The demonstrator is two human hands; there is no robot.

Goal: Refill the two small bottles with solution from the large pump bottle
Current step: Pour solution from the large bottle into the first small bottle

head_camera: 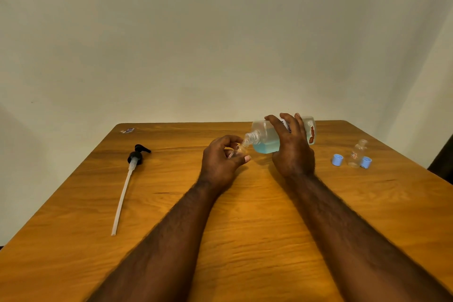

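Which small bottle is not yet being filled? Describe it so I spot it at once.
On the wooden table, look right of the right hand tipping the large bottle. A small clear bottle stands there upright and uncapped, with a blue cap on either side. Unlike the other small bottle gripped in the left hand, no hand touches it.

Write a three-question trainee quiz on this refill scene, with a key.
1. True or false: the pump lies on the table, off the large bottle.
2. The left hand holds a small bottle. What does the right hand hold? A) pump B) large bottle C) nothing
3. How many blue caps lie beside the spare bottle?
Key: 1 true; 2 B; 3 two.
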